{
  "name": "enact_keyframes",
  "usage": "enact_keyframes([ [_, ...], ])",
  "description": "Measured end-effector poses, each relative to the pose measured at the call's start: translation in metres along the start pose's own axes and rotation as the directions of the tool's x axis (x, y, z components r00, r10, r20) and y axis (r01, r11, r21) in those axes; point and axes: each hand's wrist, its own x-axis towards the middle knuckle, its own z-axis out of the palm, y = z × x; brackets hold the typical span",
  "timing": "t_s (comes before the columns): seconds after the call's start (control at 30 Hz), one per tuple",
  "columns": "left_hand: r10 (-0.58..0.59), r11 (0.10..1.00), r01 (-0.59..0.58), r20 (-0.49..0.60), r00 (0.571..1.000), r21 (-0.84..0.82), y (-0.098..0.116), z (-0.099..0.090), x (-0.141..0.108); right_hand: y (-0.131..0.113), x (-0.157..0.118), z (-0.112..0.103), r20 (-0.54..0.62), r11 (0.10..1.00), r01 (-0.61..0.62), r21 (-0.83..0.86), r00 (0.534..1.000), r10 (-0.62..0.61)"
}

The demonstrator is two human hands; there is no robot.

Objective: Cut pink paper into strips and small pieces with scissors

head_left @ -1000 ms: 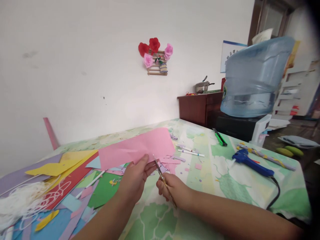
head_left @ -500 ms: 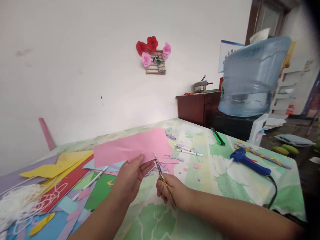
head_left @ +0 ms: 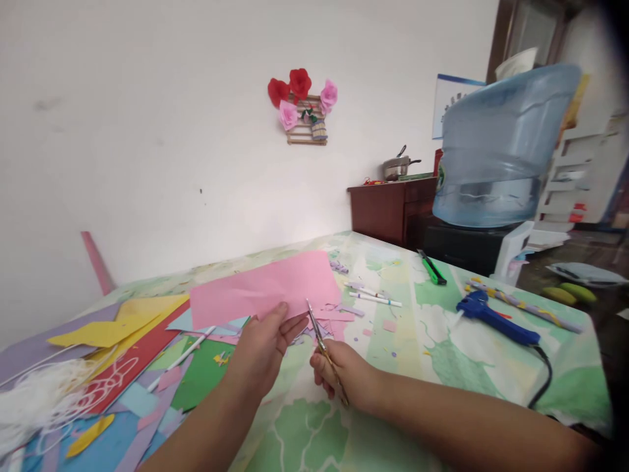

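Observation:
A wide sheet of pink paper (head_left: 260, 286) is pinched at its near edge by my left hand (head_left: 263, 347), thumb on top and fingers beneath. My right hand (head_left: 344, 373) is wrapped round a pair of scissors (head_left: 318, 334) with gold-coloured handles. The blades point away from me, and their tip lies at the sheet's near edge, just right of my left fingers. Whether the blades have bitten into the paper I cannot tell. Pink and purple paper scraps (head_left: 339, 316) lie on the table beyond the scissors.
A blue glue gun (head_left: 496, 319), a wrapped stick (head_left: 531, 307) and a green utility knife (head_left: 431, 267) lie on the right. White pens (head_left: 376, 299) are near the middle. On the left are white string (head_left: 44, 400), yellow paper (head_left: 108, 330) and a green sheet (head_left: 201, 377).
The whole view has shifted slightly, so things sit a little further right. My hands, the pink paper and the scissors keep nearly the same places relative to each other.

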Motion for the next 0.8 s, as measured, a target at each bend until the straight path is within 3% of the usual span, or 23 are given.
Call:
enact_keyframes([
  [0.53,-0.012,1.0,0.012,0.014,1.0,-0.01,0.0,-0.003,0.003,0.021,0.01,0.004,-0.058,1.0,-0.03,0.003,0.998,0.031],
  [0.8,-0.008,1.0,0.008,-0.001,1.0,-0.019,0.003,0.0,0.001,0.015,0.011,0.003,-0.036,0.999,-0.031,-0.018,0.999,0.03],
])
